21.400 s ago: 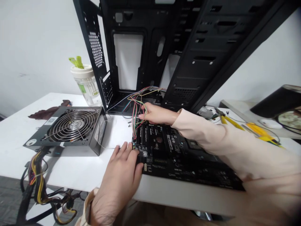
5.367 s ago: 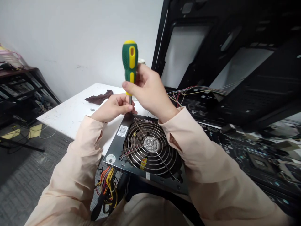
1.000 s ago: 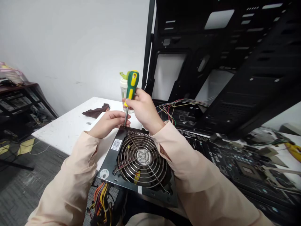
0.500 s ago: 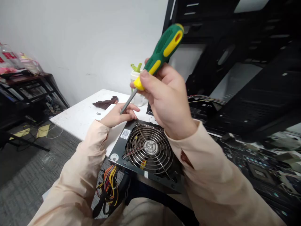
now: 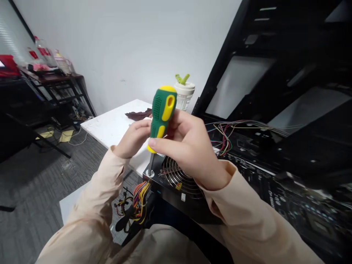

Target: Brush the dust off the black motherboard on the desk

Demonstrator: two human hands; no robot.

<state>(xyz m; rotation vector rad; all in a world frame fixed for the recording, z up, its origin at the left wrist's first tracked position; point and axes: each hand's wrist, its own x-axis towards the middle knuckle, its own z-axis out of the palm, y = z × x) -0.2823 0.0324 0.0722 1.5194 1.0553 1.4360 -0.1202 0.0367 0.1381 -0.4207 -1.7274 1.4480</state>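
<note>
My right hand (image 5: 187, 146) grips a green and yellow screwdriver (image 5: 161, 117) upright. Its steel shaft (image 5: 151, 164) comes down to a pale round spot on the near corner of a black power supply (image 5: 165, 187). The tip appears to rest there. My left hand (image 5: 133, 138) sits just behind the handle, curled fingers reaching its left side without wrapping around it. The power supply's wire fan grille (image 5: 176, 172) is mostly hidden under my right hand and sleeve.
A bundle of coloured power supply cables (image 5: 139, 205) hangs off the white table (image 5: 110, 130) near my left arm. To the right lie a black motherboard (image 5: 275, 205) and thin coloured wires (image 5: 222, 137), below a black computer case (image 5: 275, 55). Behind stand a lidded cup (image 5: 184, 91) and a brown cloth (image 5: 139, 114).
The screwdriver has swung from tilted to upright, its tip moving from above my left hand down onto the power supply's corner. My left hand has risen beside the handle, and the view has turned right.
</note>
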